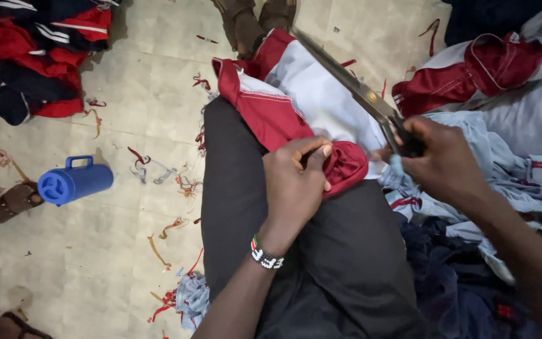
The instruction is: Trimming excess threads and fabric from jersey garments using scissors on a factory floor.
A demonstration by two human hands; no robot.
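**A:** What does the room look like from where you stand?

**B:** A pale tiled floor [127,81], scuffed and littered with red thread scraps [177,182]. A blue plastic jug [73,182] lies on its side at the left. A heap of red and navy clothes [26,56] sits in the far left corner, and more garments, pale blue, white and maroon [509,113], are piled at the right. Another person's sandalled foot [10,202] shows at the left edge.

**A:** And the person working?

**B:** Seated, dark trousers [321,263] over the lap, shoes [252,19] stretched out ahead. A red and white garment [283,100] is draped across the knee, white panel on top, red panels with white stitching along the edge.

**A:** The hands?

**B:** The left hand [296,185], a beaded bracelet [266,254] on its wrist, pinches a bunched red fold of the garment, fingers curled over it. The right hand [446,163] is closed around the dark handles of large metal scissors [359,88]. The long blades point away over the white cloth and look closed together, resting just beside the red fold.
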